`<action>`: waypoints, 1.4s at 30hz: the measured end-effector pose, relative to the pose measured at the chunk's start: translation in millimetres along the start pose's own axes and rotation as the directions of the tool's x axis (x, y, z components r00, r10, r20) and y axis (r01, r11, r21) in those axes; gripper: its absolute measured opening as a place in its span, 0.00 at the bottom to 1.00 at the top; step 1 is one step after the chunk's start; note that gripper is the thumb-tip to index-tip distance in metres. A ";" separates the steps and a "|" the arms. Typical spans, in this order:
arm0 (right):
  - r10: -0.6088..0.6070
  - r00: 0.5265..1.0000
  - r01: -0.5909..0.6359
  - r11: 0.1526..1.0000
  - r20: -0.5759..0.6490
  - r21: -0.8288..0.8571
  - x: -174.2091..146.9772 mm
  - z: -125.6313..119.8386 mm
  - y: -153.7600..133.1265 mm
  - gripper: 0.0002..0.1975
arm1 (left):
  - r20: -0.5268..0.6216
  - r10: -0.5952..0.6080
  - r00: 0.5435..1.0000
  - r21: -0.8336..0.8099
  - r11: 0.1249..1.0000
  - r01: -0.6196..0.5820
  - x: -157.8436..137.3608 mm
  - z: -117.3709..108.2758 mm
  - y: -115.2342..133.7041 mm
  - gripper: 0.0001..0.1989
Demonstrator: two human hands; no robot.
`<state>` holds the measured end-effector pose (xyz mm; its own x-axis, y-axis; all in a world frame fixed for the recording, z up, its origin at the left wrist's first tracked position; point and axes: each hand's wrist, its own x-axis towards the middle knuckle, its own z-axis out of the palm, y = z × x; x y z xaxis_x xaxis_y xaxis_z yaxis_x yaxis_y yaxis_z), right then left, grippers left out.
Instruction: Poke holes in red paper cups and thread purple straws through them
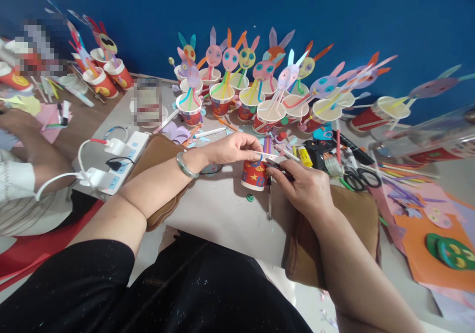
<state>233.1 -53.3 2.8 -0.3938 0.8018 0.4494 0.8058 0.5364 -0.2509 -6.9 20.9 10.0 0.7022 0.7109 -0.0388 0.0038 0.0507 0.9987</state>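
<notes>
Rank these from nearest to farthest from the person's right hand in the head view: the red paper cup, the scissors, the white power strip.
From the right hand:
1. Red paper cup, just left, at its fingertips.
2. Scissors, to its right on the table.
3. White power strip, far left, beyond the left forearm.

A deep blue wall [334, 11] closes off the scene behind a crowded pale grey worktable [222, 214]; a brown wooden tabletop [89, 120] adjoins it far left of the hands; a red plastic chair [33, 254] sits below; soft, even light falls across everything, casting only faint shadows.
</notes>
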 end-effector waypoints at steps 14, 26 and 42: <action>0.079 0.996 -0.083 0.992 0.046 0.099 0.5 0.3 1.9 0.28 | 0.008 0.036 0.999 0.057 0.998 -0.036 0.8 1.0 0.3 0.16; 0.152 0.988 -0.146 0.969 -0.012 0.197 0.7 4.8 -1.6 0.22 | 0.009 0.070 0.998 0.019 0.997 -0.070 -0.8 2.6 6.5 0.19; 0.498 0.865 -0.373 0.563 0.058 0.738 3.5 20.9 10.5 0.20 | 0.111 0.453 0.885 0.516 0.735 -0.441 -1.6 8.1 5.1 0.05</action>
<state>230.9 -39.4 -16.2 0.0352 0.9761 0.2144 0.2740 0.1969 -0.9414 -2.2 14.3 15.5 0.7023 0.5737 0.4215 0.0605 -0.6380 0.7676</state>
